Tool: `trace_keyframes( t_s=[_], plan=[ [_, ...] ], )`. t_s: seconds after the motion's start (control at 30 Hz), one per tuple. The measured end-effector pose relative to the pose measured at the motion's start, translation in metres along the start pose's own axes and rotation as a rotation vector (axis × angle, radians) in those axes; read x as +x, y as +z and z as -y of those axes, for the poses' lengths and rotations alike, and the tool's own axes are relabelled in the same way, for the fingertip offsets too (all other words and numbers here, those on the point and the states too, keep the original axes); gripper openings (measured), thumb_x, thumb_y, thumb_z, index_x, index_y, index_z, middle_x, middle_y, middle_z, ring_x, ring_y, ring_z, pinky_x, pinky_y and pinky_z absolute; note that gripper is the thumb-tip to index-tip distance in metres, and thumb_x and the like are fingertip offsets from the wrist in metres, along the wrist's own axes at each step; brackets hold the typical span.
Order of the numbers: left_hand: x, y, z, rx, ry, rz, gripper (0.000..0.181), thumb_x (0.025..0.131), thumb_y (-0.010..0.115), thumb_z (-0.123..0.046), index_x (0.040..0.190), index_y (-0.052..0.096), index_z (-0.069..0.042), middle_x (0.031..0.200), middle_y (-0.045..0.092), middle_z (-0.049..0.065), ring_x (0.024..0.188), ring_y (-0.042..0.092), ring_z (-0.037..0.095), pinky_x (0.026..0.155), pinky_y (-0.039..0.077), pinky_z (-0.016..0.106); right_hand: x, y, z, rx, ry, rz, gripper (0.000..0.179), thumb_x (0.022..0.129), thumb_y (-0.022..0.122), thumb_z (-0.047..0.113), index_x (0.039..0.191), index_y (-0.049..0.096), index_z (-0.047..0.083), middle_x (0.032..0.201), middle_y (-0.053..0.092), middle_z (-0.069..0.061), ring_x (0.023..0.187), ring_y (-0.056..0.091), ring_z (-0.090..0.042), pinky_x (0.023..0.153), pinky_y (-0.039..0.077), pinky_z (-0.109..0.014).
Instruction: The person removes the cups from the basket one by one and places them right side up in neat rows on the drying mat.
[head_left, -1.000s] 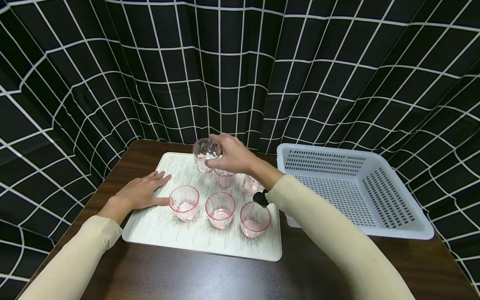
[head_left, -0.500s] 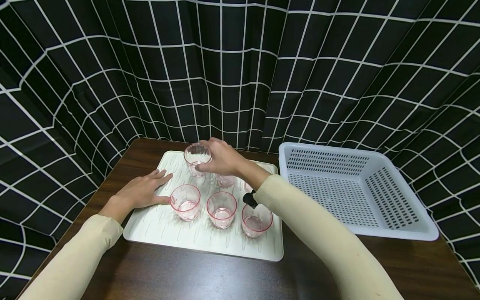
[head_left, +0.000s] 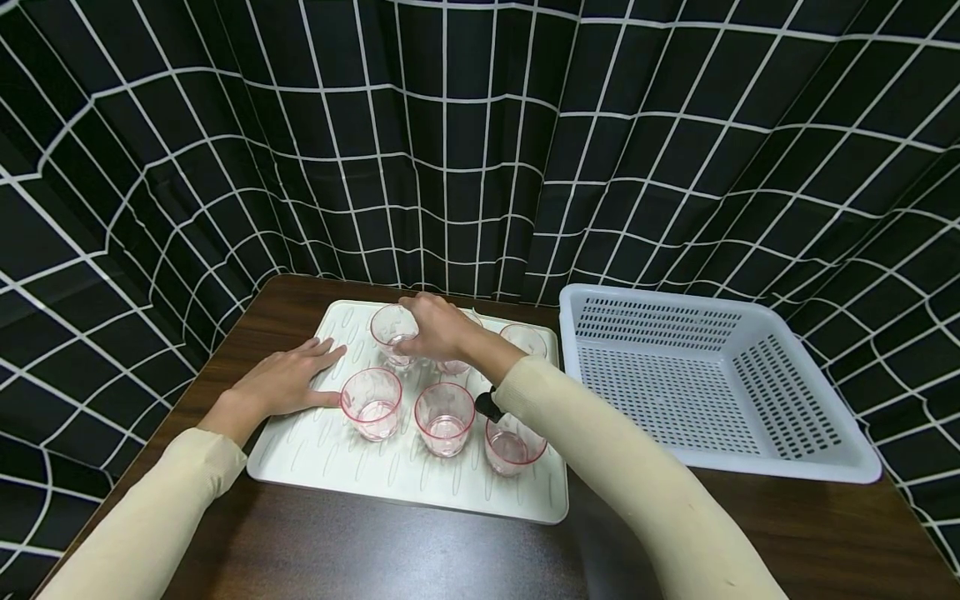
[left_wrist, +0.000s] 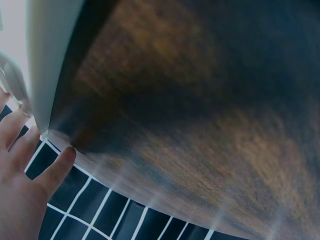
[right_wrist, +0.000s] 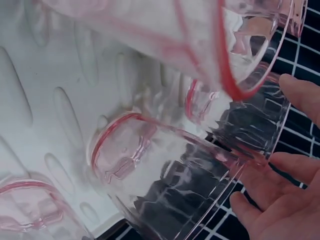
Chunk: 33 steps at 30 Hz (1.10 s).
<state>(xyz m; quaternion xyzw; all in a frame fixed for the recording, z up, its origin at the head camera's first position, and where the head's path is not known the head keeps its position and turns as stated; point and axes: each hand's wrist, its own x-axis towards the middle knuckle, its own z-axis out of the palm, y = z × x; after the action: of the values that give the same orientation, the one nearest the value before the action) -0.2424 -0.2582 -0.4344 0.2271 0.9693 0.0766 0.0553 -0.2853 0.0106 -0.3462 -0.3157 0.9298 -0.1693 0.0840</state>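
My right hand (head_left: 438, 325) grips a clear, pink-tinted drinking glass (head_left: 390, 327) at the back left of a white ridged draining tray (head_left: 300, 454). The glass is upright and appears to be on the tray; the right wrist view shows fingers and thumb on either side of it. Two glasses behind my right arm, a middle one (head_left: 453, 367) and a right one (head_left: 525, 339), are partly hidden. Along the front row stand a left glass (head_left: 371, 407), a middle glass (head_left: 444, 421) and a right glass (head_left: 512, 450). My left hand (head_left: 281, 383) lies spread on the tray's left edge, thumb close to the front left glass.
A pale blue-grey perforated plastic basket (head_left: 810, 462) stands to the right of the tray on the dark wooden table (head_left: 405, 550). A black curtain with a white grid (head_left: 480, 150) hangs behind and on both sides.
My right hand has carried the glass left, then lowered it to the tray's back left. The back glasses show more as the arm shifts. My left hand stays in place.
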Motion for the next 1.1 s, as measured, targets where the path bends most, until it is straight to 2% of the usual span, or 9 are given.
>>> trace_keyframes(
  t_s=[0.3, 0.53, 0.7, 0.9, 1.1],
  plan=[
    [0.001, 0.000, -0.002, -0.006, 0.006, -0.008, 0.090, 0.085, 0.068, -0.062, 0.151, 0.043, -0.006, 0.153, 0.037, 0.026, 0.142, 0.032, 0.047, 0.105, 0.034, 0.066, 0.001, 0.000, 0.003, -0.007, 0.049, 0.045, 0.076, 0.091, 0.073, 0.031, 0.150, 0.039, -0.001, 0.145, 0.052, -0.015, 0.137, 0.046, -0.026, 0.110, 0.040, -0.038],
    [0.002, -0.002, -0.004, 0.004, 0.008, -0.010, 0.091, 0.084, 0.065, -0.065, 0.150, 0.043, -0.007, 0.153, 0.038, 0.026, 0.141, 0.033, 0.047, 0.104, 0.035, 0.067, 0.002, -0.004, 0.004, -0.062, 0.098, 0.076, 0.077, 0.091, 0.072, 0.036, 0.151, 0.039, 0.000, 0.147, 0.051, -0.014, 0.137, 0.046, -0.027, 0.111, 0.038, -0.036],
    [0.002, -0.004, -0.006, 0.005, 0.010, -0.004, 0.091, 0.085, 0.066, -0.064, 0.150, 0.043, -0.006, 0.153, 0.037, 0.027, 0.141, 0.032, 0.048, 0.104, 0.035, 0.066, 0.000, -0.009, 0.005, -0.103, 0.105, 0.101, 0.078, 0.093, 0.068, 0.040, 0.153, 0.036, 0.003, 0.150, 0.048, -0.010, 0.140, 0.042, -0.025, 0.115, 0.031, -0.045],
    [0.003, -0.006, -0.006, 0.008, -0.005, 0.008, 0.089, 0.085, 0.067, -0.063, 0.150, 0.043, -0.006, 0.153, 0.037, 0.027, 0.141, 0.033, 0.048, 0.104, 0.035, 0.066, -0.011, -0.028, 0.012, -0.094, 0.070, 0.072, 0.079, 0.093, 0.067, 0.041, 0.154, 0.033, 0.004, 0.153, 0.045, -0.008, 0.143, 0.038, -0.022, 0.116, 0.026, -0.050],
    [0.001, -0.003, -0.004, 0.012, -0.017, 0.021, 0.091, 0.084, 0.066, -0.065, 0.151, 0.043, -0.006, 0.153, 0.038, 0.027, 0.141, 0.033, 0.049, 0.104, 0.035, 0.066, -0.035, -0.054, 0.012, -0.075, 0.011, 0.007, 0.076, 0.092, 0.066, 0.039, 0.154, 0.035, 0.007, 0.155, 0.043, -0.007, 0.144, 0.037, -0.021, 0.114, 0.027, -0.054]
  ],
)
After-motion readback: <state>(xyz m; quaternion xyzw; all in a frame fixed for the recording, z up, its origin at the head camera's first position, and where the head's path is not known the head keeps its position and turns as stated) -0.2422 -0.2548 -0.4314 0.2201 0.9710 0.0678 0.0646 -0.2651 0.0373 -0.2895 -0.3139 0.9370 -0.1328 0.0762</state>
